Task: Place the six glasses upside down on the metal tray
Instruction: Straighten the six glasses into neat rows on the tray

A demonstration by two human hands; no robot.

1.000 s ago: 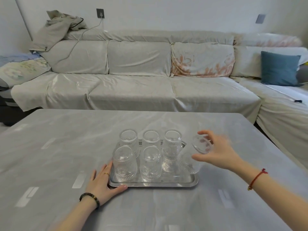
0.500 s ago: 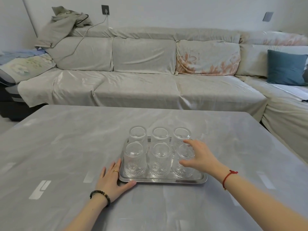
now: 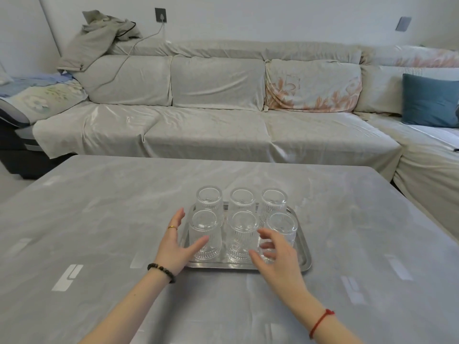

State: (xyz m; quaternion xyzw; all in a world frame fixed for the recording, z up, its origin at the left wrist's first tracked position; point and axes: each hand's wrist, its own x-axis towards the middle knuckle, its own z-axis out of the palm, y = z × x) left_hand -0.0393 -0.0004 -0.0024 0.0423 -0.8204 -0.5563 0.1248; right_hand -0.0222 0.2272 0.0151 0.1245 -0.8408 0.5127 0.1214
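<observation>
Clear glasses point(image 3: 242, 234), six, inverted on metal tray point(image 3: 304, 247); left hand point(image 3: 175, 244) and right hand point(image 3: 275, 256) open, holding nothing; withdraw gently, avoid knocking near row.

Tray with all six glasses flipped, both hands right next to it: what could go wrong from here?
1. The right hand hangs open in front of the near-right glass; a careless pull-back could clip it.
2. The glasses stand packed in two rows of three, so one knocked glass would likely hit its neighbours.
3. The left hand is open beside the tray; a nudge may slide the metal tray on the smooth table.
</observation>
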